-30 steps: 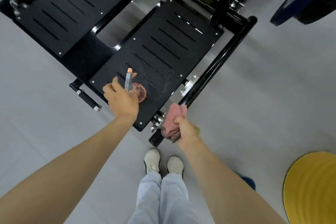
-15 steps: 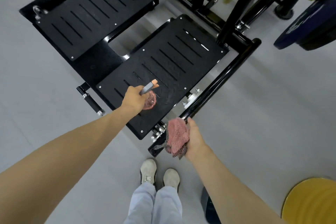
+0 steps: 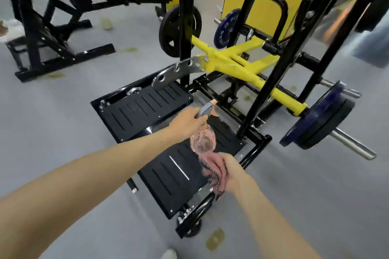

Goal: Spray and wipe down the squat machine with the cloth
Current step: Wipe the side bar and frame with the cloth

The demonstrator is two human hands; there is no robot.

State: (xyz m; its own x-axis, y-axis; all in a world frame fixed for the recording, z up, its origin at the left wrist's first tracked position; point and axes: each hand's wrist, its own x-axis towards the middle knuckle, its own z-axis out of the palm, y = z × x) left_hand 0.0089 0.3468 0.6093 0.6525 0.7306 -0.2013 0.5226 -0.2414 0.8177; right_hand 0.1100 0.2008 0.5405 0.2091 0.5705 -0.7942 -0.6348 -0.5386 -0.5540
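Observation:
The squat machine has two black slotted foot plates (image 3: 147, 109), black uprights and a yellow lever arm (image 3: 242, 67). My left hand (image 3: 187, 121) grips a spray bottle (image 3: 203, 136) with a clear pinkish body and a grey trigger head, held above the nearer foot plate (image 3: 174, 176). Just below the bottle, my right hand (image 3: 231, 171) holds a bunched pink cloth (image 3: 212, 169) with a dark patterned edge over the right side of that plate. Both arms reach forward from the bottom of the view.
Blue weight plates (image 3: 317, 124) hang on a steel sleeve at the right, a black plate (image 3: 179, 29) sits behind the upright. Another black bench machine (image 3: 63, 27) stands at the back left. Yellow stains mark the grey floor (image 3: 214, 239). My shoe (image 3: 168, 254) shows at the bottom edge.
My head has tilted up, bringing the uprights, yellow lever and weights into view. The left hand with the bottle moved forward and up; the right hand with the cloth moved over the foot plate.

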